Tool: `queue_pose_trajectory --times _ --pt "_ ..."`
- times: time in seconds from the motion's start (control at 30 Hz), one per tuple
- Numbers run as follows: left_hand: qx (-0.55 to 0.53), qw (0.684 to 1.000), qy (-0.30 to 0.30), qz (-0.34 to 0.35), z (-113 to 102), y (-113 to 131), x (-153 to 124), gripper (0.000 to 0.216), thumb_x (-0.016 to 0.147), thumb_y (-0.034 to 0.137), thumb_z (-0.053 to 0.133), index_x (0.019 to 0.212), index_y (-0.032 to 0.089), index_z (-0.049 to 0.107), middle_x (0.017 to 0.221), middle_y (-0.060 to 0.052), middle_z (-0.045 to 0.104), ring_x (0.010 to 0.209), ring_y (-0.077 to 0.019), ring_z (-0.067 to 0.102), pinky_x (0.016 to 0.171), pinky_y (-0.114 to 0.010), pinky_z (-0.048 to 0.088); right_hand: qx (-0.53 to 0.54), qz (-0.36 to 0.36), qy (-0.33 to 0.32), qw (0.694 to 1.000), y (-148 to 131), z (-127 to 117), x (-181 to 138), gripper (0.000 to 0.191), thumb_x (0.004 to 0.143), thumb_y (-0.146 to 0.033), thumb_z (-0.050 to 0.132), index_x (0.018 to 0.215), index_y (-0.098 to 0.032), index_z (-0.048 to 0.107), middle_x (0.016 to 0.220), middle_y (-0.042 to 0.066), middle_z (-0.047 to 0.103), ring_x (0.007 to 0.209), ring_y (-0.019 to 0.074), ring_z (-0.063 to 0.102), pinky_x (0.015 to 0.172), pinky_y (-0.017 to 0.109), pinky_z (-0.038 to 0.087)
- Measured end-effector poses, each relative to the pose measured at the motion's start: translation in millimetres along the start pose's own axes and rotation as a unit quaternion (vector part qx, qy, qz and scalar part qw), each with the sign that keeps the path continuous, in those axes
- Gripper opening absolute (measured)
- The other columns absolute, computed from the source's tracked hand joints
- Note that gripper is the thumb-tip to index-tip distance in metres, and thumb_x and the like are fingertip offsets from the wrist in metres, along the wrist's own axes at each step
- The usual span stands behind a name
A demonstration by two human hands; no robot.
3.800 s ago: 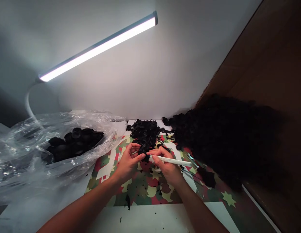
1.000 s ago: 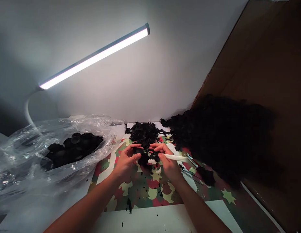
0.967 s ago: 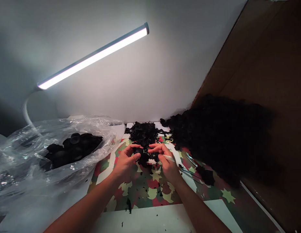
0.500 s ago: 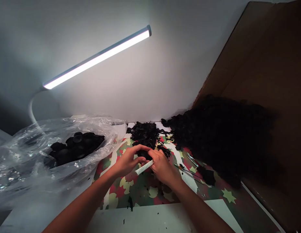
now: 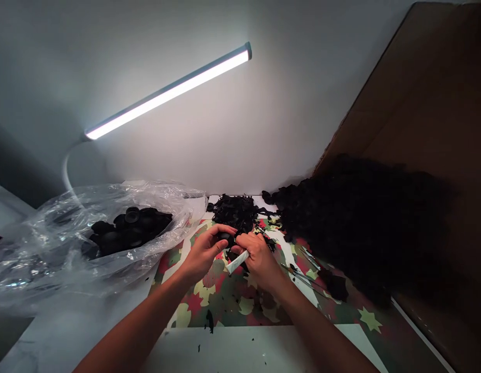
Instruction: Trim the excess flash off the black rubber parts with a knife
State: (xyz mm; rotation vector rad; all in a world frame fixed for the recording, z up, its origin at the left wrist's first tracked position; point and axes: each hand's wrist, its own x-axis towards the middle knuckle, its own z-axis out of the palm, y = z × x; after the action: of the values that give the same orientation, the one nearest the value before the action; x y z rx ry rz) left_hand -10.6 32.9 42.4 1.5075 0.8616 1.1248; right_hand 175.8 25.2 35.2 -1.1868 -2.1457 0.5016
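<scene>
My left hand (image 5: 204, 254) pinches a small round black piece (image 5: 225, 238) between thumb and fingers. My right hand (image 5: 259, 257) is closed round a white-handled tool (image 5: 237, 262), whose handle sticks out towards the lower left, and its fingertips meet the black piece. Both hands hover over a mat printed with red, green and cream stars (image 5: 228, 303). Just beyond them lies a small heap of black scraps (image 5: 234, 211).
A clear plastic bag (image 5: 54, 254) on the left holds several round black parts (image 5: 127, 230). A big dark pile of black pieces (image 5: 364, 223) fills the right against a brown board (image 5: 430, 103). A lit bar lamp (image 5: 168, 92) hangs overhead. Thin metal tools (image 5: 302, 272) lie right of my hands.
My right hand turned the white tool so its handle now points lower left instead of right. Both hands have closed together on the black piece. The view shifted slightly.
</scene>
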Motion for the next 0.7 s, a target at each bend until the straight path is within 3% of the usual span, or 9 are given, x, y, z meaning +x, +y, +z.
queue_pose_trajectory --times 0.1,0.27,0.5,0.7 --pt "-0.045 0.998 0.053 -0.003 8.5 -7.0 -2.3 0.026 0.087 0.039 0.070 0.103 0.018 0.072 0.102 -0.008 0.071 0.098 -0.0249 0.063 0.086 -0.033 0.048 0.013 0.007 0.005 1.000 -0.5 -0.2 1.4 0.032 0.101 -0.020 0.049 0.069 -0.021 0.047 0.076 -0.001 0.062 0.075 0.0180 0.052 0.070 0.030 0.031" --pt "0.012 0.995 0.102 -0.010 13.8 -7.3 -4.8 0.013 0.086 0.028 0.069 0.095 0.019 0.072 0.087 -0.004 0.069 0.085 -0.0207 0.062 0.077 -0.030 0.045 -0.013 -0.007 -0.013 1.000 0.0 -2.1 0.2 0.031 0.103 -0.021 0.045 0.072 -0.022 0.051 0.076 0.001 0.061 0.076 0.0199 0.052 0.072 0.031 0.031" --pt "-0.010 0.996 0.086 -0.031 16.6 -7.0 -7.1 0.007 0.080 0.024 0.070 0.085 0.019 0.068 0.082 -0.002 0.067 0.079 -0.0184 0.059 0.071 -0.028 0.044 -0.019 -0.026 -0.044 0.999 -0.1 -8.9 0.0 0.031 0.105 -0.034 0.046 0.078 -0.022 0.054 0.075 0.001 0.060 0.071 0.0196 0.049 0.073 0.032 0.033" --pt "-0.004 0.997 0.062 -0.043 12.9 -8.4 -6.1 0.012 0.079 0.026 0.072 0.076 0.017 0.065 0.075 -0.001 0.063 0.074 -0.0188 0.058 0.069 -0.029 0.044 -0.046 -0.058 -0.058 0.996 -6.5 -10.2 0.8 0.025 0.102 -0.025 0.052 0.079 -0.019 0.059 0.074 0.000 0.065 0.073 0.0178 0.049 0.077 0.032 0.029"
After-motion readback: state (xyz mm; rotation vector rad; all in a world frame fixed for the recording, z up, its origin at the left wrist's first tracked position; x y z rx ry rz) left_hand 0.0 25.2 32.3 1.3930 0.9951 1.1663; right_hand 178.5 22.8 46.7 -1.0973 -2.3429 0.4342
